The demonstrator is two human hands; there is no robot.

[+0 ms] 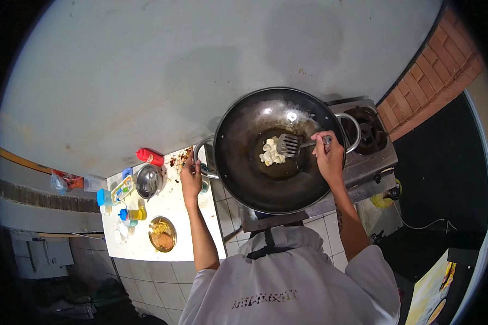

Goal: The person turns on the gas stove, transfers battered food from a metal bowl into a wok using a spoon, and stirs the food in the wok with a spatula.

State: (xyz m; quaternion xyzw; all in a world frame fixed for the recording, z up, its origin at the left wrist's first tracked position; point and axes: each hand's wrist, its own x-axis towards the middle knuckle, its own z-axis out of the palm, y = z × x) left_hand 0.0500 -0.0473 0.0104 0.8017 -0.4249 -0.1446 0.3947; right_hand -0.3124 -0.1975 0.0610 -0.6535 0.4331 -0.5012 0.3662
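A large black wok [255,189] with two metal loop handles sits on the stove. My left hand [190,174] is closed around the wok's left handle [199,149]. In my right hand [328,155] is a slotted metal spatula [289,145], its head over the middle of the wok. The spatula head is beside a small heap of pale, lumpy food [271,152]. A little oil shines on the wok's bottom around the food.
A white table [184,233] on the left bears a metal bowl [148,181], a red bottle [149,157], an oil bottle [133,214] and a plate of food [162,234]. Another burner [366,130] is right of the wok. A grey wall rises behind.
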